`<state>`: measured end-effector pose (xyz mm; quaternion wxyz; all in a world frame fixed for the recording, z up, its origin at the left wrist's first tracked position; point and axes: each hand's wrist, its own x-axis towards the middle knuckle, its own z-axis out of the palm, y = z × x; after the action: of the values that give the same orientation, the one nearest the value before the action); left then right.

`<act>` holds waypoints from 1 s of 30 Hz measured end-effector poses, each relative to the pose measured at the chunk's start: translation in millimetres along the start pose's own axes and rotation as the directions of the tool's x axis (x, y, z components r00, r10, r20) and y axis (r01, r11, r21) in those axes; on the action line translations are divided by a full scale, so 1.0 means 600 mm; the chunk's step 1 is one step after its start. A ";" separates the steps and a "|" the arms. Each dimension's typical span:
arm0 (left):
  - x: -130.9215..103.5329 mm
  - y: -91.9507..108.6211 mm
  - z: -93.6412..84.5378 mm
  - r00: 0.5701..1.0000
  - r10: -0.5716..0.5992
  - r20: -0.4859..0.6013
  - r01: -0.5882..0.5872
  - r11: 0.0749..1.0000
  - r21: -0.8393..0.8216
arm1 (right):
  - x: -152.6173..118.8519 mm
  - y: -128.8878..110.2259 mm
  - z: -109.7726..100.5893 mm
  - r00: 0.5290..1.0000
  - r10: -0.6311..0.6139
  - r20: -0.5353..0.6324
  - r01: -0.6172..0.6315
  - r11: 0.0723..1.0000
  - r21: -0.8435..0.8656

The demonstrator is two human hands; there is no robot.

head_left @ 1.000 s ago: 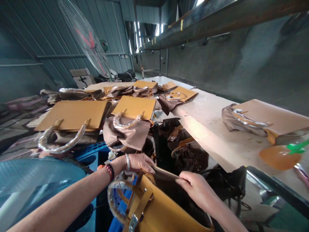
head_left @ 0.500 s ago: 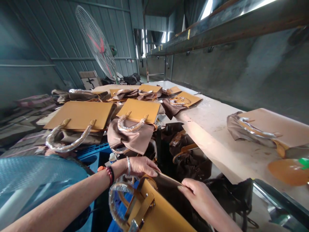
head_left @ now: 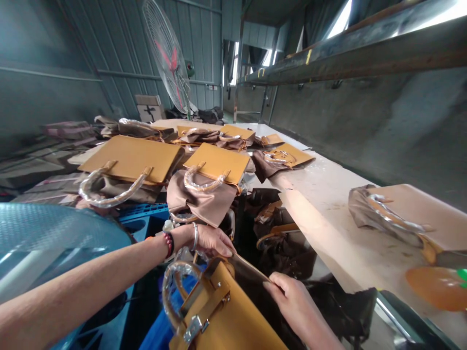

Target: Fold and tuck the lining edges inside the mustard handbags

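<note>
While the left forearm (head_left: 91,282) slants up from the lower left of the frame, the left hand (head_left: 211,240) reaches just below centre, palm down, its fingers together and gripping the far rim (head_left: 251,268) of the yellow bag (head_left: 241,311). A bangle (head_left: 195,237) and a beaded bracelet (head_left: 169,244) circle its wrist. The right hand (head_left: 290,294) comes up from the bottom edge, right of centre, and points up and left; its thumb and fingers pinch the same rim lower down, so the 2 hands are a short way apart along it.

The bag is at the bottom centre, tilted and open, with its dark inside facing the right hand. Its clasp (head_left: 192,329) and wrapped handle (head_left: 168,287) are at the left. Above, left of centre, lie 2 large yellow bags (head_left: 131,158); a pinkish bag (head_left: 419,209) rests on the table (head_left: 321,182) at the right.
</note>
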<state>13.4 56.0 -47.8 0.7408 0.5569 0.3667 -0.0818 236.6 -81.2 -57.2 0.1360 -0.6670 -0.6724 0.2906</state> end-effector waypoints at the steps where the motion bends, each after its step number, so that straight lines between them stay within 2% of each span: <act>1: 0.001 0.004 0.001 1.000 -0.026 0.017 0.025 0.999 0.021 | 0.000 -0.002 -0.002 1.000 -0.005 -0.002 0.005 1.000 -0.001; 5: 0.007 0.015 0.018 0.997 -0.072 0.032 0.068 0.992 0.108 | 0.000 -0.012 -0.009 0.998 -0.054 -0.012 0.054 0.999 -0.005; 10: 0.004 0.007 0.044 0.994 0.032 -0.105 -0.014 0.985 0.171 | 0.003 -0.016 -0.011 0.995 -0.101 -0.012 0.101 0.995 -0.005; 14: -0.012 0.009 0.056 0.985 0.061 -0.160 -0.034 0.986 0.166 | -0.001 -0.007 -0.008 0.988 -0.107 -0.109 0.105 0.994 -0.026; 17: -0.019 0.011 0.060 0.985 0.052 -0.164 -0.026 0.987 0.161 | -0.016 -0.011 -0.011 0.958 -0.210 -0.197 0.189 0.974 -0.123; 20: -0.017 0.004 0.061 0.981 0.074 -0.180 -0.044 0.985 0.165 | -0.032 -0.026 -0.017 0.917 -0.335 -0.218 0.267 0.919 -0.291; 24: -0.013 -0.006 0.061 0.977 0.089 -0.193 -0.054 0.982 0.181 | -0.043 -0.037 -0.020 0.927 -0.308 -0.213 0.168 0.850 -0.499; 27: -0.013 -0.004 0.064 0.974 0.085 -0.209 -0.047 0.982 0.181 | -0.046 -0.038 -0.019 0.931 -0.305 -0.202 0.131 0.794 -0.593; 30: -0.013 0.000 0.067 0.972 0.072 -0.223 -0.038 0.987 0.156 | -0.051 -0.041 -0.018 0.949 -0.234 -0.211 0.041 0.757 -0.653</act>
<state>26.2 18.1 -38.4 0.6518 0.6268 0.4263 -0.0243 224.9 -107.4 -28.5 0.0151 -0.6555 -0.7523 -0.0643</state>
